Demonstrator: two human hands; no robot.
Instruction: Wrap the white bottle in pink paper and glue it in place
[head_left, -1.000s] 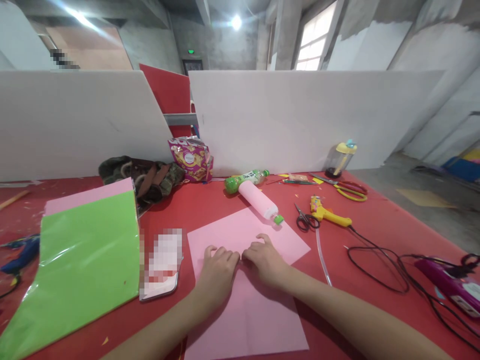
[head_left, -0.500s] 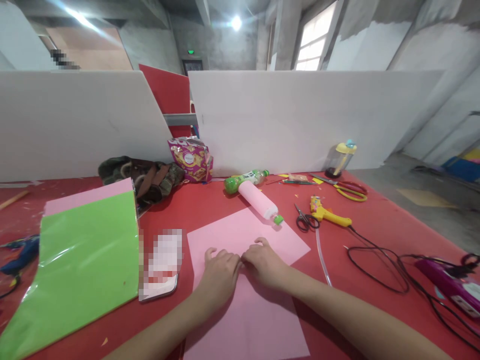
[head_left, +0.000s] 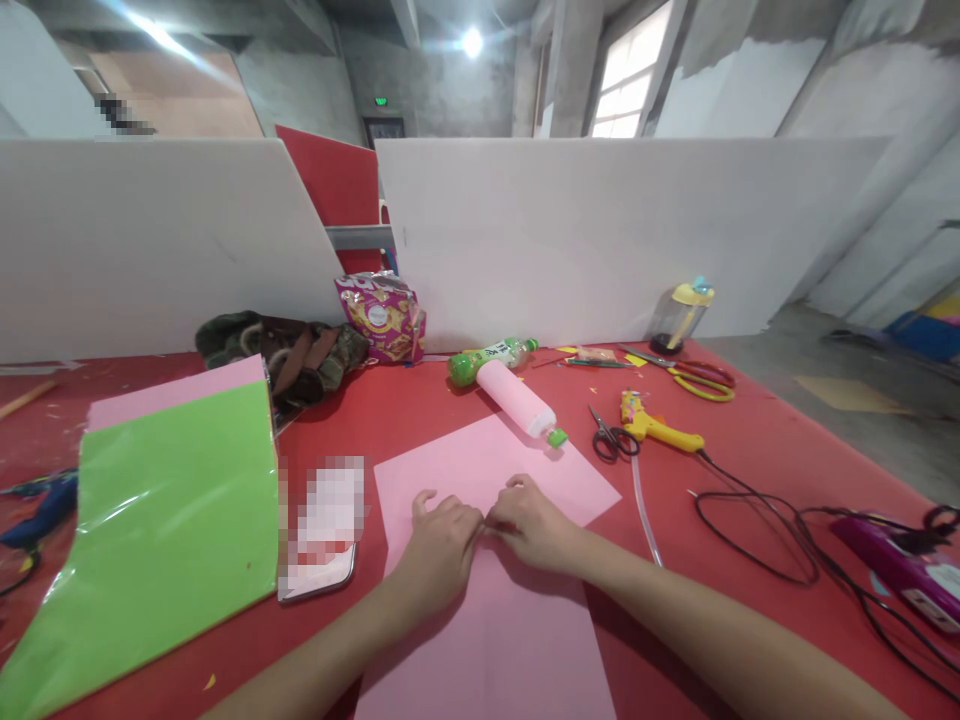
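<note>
A pink paper sheet (head_left: pixel 480 462) lies on the red table (head_left: pixel 420 410) right in front of me. Both hands rest on its middle, knuckles up and fingers curled. My left hand (head_left: pixel 439 545) and my right hand (head_left: pixel 534 525) meet fingertip to fingertip and press or pinch the paper between them. A pink-wrapped bottle (head_left: pixel 517 398) with a green cap lies on the sheet's far corner, a hand's length beyond my right hand. What the fingertips grip underneath is hidden.
Left of the sheet are a phone (head_left: pixel 322 545) and a green sheet over a pink one (head_left: pixel 172 510). To the right lie black scissors (head_left: pixel 609 440), a yellow glue gun (head_left: pixel 658 425), cables (head_left: pixel 757 525) and a purple device (head_left: pixel 900 570). White boards (head_left: pixel 600 240) wall the back, with a snack bag (head_left: pixel 382 315) and a camouflage bag (head_left: pixel 292 355).
Both hands have slid slightly farther up the sheet and drawn tighter together. The sheet's near edge has shifted toward me and out of view.
</note>
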